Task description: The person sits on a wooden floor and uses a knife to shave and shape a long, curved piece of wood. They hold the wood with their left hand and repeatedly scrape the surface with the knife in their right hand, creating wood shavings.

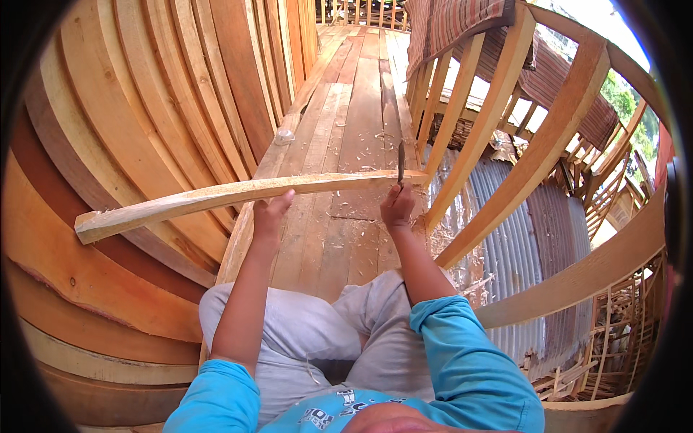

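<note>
Turquoise sleeves (462,339), rolled back above our forearms, lie nearest, over pale grey cloth trousers (289,325). Beyond our knees, our left hand (268,211) meets the near edge of a long, squared, pale-yellow wooden bar (195,200); its fingers are partly hidden, so we cannot tell how firmly that grip closes. Our right hand (398,206) makes a fist around a dark, narrow-bladed knife (401,162).

What matters most is how blade and bar cross: the bar's long axis runs left to right just beyond both hands, its thick left end nearer us, while the blade points away, nearly square across it. Our right grip is the one closer to the bar's slimmer right end; whether the edge touches wood, we cannot tell.

Farther out, curled pale shavings (364,234) dot the brown plank floor (364,94), which runs away between upright boards (155,94) and a slatted wooden railing (498,94).
</note>
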Motion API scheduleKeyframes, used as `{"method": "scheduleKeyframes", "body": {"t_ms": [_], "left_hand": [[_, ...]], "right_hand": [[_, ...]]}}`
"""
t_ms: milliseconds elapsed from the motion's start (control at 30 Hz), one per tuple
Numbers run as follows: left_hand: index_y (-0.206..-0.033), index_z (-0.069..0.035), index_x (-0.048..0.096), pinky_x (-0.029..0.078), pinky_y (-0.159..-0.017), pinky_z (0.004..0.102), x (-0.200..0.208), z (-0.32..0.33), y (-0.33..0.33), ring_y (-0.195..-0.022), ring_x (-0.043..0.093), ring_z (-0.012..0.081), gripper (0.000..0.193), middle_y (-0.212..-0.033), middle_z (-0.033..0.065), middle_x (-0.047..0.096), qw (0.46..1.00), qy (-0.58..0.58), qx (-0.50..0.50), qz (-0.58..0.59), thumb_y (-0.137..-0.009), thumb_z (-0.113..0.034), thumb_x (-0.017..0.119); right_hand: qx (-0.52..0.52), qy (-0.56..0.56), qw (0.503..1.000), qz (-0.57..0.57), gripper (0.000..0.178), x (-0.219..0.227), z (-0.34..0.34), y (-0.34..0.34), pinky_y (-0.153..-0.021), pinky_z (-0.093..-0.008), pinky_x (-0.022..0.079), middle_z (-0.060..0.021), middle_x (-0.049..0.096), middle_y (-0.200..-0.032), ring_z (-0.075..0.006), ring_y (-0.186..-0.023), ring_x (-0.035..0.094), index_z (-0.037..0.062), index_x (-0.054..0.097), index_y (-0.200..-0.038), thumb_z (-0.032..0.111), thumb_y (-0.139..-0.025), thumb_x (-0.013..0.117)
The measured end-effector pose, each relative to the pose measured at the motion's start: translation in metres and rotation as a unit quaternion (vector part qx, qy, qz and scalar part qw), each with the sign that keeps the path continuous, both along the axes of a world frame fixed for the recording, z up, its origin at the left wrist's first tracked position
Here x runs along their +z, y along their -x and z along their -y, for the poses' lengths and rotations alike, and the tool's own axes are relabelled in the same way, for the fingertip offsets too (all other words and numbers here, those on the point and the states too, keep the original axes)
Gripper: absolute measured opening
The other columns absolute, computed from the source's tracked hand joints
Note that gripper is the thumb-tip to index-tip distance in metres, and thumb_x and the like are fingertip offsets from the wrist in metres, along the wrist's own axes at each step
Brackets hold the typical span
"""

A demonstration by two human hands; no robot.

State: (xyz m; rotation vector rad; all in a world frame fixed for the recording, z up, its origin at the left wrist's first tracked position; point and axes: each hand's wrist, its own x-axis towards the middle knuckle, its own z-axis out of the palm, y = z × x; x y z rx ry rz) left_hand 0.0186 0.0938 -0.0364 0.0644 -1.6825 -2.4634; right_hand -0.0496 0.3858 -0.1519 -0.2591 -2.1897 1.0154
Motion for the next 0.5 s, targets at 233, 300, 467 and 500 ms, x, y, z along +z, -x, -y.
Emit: {"method": "scheduleKeyframes", "body": {"t_ms": [233,300,467,500], "left_hand": [[-0.133,-0.005,0.036,0.045,-0.095,0.0371,0.06,0.007,-0.106,-0.117,0.053,0.0233,0.055,-0.127,0.0145,0.052,0.953,0.118,-0.277,0.026,-0.085,-0.011,0.062],[-0.13,-0.005,0.039,0.046,-0.093,0.0356,0.07,0.027,-0.141,-0.115,0.055,0.0226,0.052,-0.123,0.0139,0.055,0.95,0.194,-0.238,-0.055,-0.084,-0.01,0.062],[-0.12,-0.004,0.05,0.049,-0.08,0.0312,0.059,0.119,-0.215,-0.092,0.061,0.0182,0.034,-0.105,0.0096,0.062,0.936,0.344,-0.035,-0.058,-0.088,-0.009,0.058],[-0.118,-0.004,0.052,0.049,-0.078,0.0304,0.051,0.138,-0.24,-0.088,0.062,0.0175,0.031,-0.102,0.0091,0.062,0.932,0.362,0.005,-0.019,-0.089,-0.01,0.057]], "right_hand": [[0.069,0.061,0.996,0.009,0.031,0.036,0.02,-0.026,-0.061,-0.0433,0.044,-0.0209,0.059,-0.07,-0.035,-0.067,0.059,-0.002,0.054,-0.09,0.026,-0.099,0.045],[0.102,0.083,0.99,-0.059,0.027,0.074,0.021,-0.039,-0.056,-0.0351,0.039,-0.0118,0.053,-0.065,-0.0197,-0.06,0.051,-0.0022,0.053,-0.096,0.023,-0.1,0.044],[0.137,0.053,0.947,-0.284,0.03,0.163,0.062,-0.083,-0.05,-0.0294,0.032,-0.0008,0.041,-0.061,-0.0093,-0.055,0.039,0.001,0.045,-0.118,0.026,-0.102,0.04],[0.164,0.03,0.927,-0.336,0.031,0.171,0.07,-0.084,-0.049,-0.0286,0.031,0.0004,0.041,-0.062,-0.008,-0.055,0.038,0.0005,0.046,-0.121,0.024,-0.102,0.04]]}}
